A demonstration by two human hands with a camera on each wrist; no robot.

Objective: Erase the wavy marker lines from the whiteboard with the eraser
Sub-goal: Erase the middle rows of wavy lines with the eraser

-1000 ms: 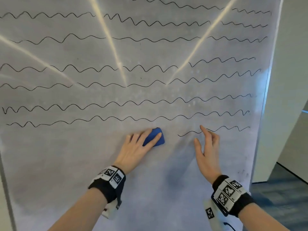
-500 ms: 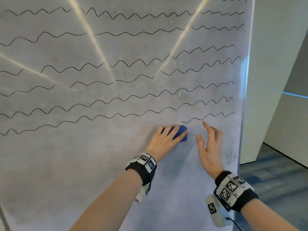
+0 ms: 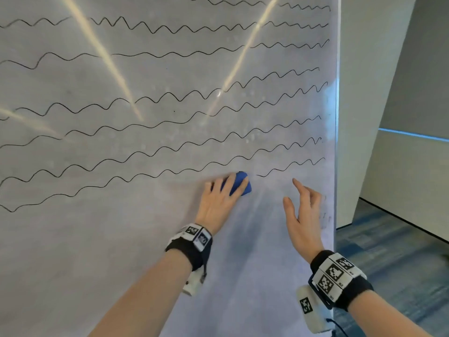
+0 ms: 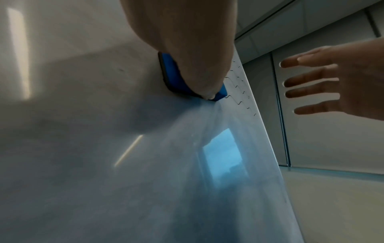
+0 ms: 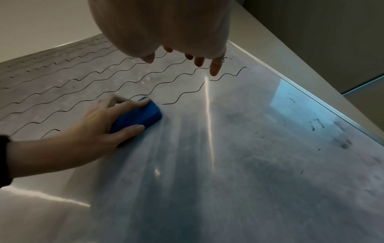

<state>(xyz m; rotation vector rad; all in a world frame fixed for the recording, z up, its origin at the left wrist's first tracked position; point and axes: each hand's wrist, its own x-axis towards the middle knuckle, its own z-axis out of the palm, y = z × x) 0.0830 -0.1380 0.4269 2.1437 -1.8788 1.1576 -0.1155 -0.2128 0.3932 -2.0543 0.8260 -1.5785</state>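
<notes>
Whiteboard (image 3: 121, 239): upright, lower part wiped.
Wavy marker lines (image 3: 155, 152): at least seven rows, one short remnant (image 3: 291, 166) by the right edge.
Eraser (image 3: 239, 183): one, blue, flat on board, long axis up-right, just left of remnant.
Left hand (image 3: 218, 203): fingers clamped around eraser.
Right hand (image 3: 303, 215): fingers spread apart, holding nothing.

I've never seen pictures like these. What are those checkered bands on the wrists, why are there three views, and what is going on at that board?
No machine here: a person works with bare hands. The patterned wristbands carry small cameras. One picture comes from a head camera, the other two look along each hand. The left hand grips a blue eraser pressed against the whiteboard, just beside the short remnant of the lowest wavy line. The right hand holds nothing, fingers spread. Many wavy lines remain above; the lower board looks wiped.
</notes>
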